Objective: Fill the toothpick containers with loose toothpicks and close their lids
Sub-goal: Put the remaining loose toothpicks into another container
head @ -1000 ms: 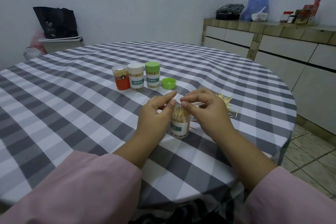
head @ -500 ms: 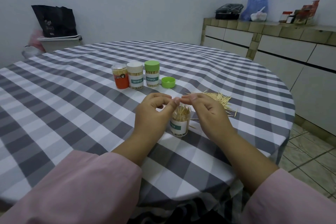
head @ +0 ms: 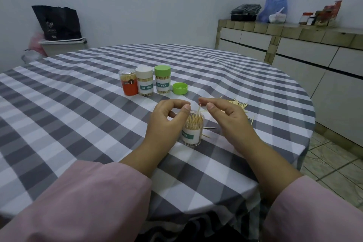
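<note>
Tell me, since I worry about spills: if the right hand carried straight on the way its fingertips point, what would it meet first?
Probably the left hand, whose fingertips face the right hand just above the open container; depth is unclear.

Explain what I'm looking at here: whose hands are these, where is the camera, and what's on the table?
No machine here: a person wears a wide-angle camera on the head, looking down at their own hands. The left hand and right hand hover over an open toothpick container, fingers curled; neither clearly grips anything, though one toothpick sticks up between them. On the checked tablecloth stand three closed containers, a loose green lid and scattered loose toothpicks.
</note>
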